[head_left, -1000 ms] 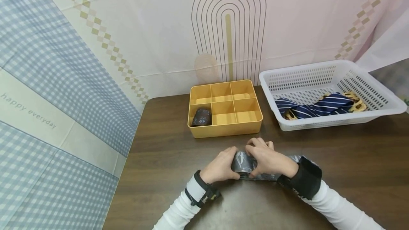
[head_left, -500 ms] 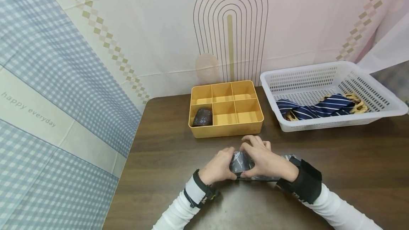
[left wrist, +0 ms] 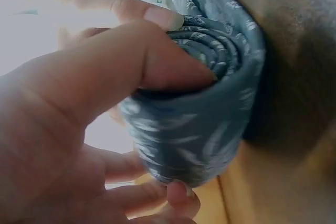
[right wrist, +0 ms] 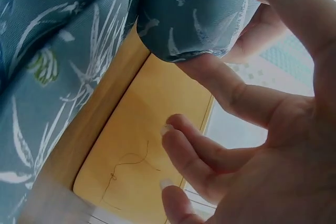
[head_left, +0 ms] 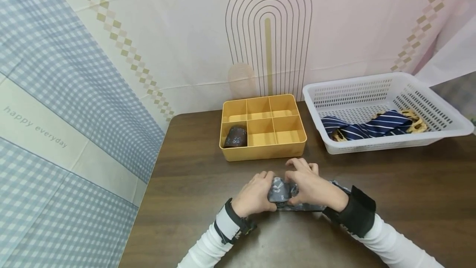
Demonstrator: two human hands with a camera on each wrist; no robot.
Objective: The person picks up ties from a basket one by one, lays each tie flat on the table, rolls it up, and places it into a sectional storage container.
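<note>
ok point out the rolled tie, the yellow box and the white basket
rolled tie [head_left: 279,191], head view, on the patterned roll showing between the two hands
yellow box [head_left: 265,153], head view, on its front outer wall
white basket [head_left: 357,89], head view, on its perforated back wall

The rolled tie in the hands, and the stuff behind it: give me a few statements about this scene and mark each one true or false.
1. Both hands, left hand and right hand, hold the rolled tie. True.
2. The yellow organizer has every compartment filled. False: only the front left one holds a dark rolled tie.
3. A navy striped tie lies in the white basket. True.
4. The basket stands left of the organizer. False: it stands to its right.
5. The rolled tie is plain red. False: it is grey-blue with a pale leaf pattern.
</note>
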